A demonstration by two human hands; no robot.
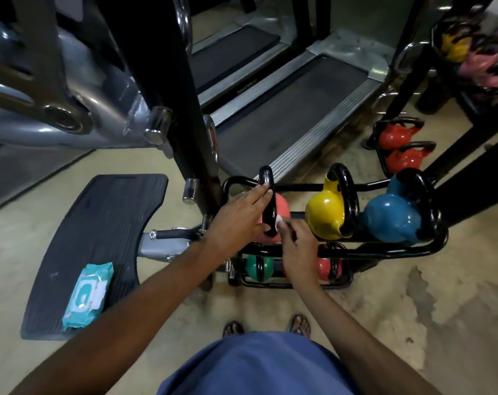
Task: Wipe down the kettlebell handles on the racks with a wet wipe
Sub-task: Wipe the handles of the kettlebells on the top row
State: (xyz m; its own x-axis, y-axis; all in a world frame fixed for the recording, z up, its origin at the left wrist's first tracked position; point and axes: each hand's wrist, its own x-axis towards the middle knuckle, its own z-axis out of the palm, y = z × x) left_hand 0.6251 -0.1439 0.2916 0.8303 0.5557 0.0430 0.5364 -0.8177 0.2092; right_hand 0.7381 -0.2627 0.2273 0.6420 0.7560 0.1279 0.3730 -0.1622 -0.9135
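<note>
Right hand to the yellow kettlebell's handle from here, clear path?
Probably yes. The right hand, holding the wipe at the coral kettlebell's handle, sits just beside the yellow kettlebell's handle, with nothing between them.

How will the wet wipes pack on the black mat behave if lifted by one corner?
The wet wipes pack looks like soft, crinkled film, so it will probably sag. Lying flat on the ribbed black mat, it seems unlikely to roll or slide.

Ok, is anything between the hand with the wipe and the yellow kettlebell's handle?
Nothing visible. The right hand pinches the wipe at the pink kettlebell's handle; the yellow kettlebell's handle stands beside it, unobstructed.
</note>
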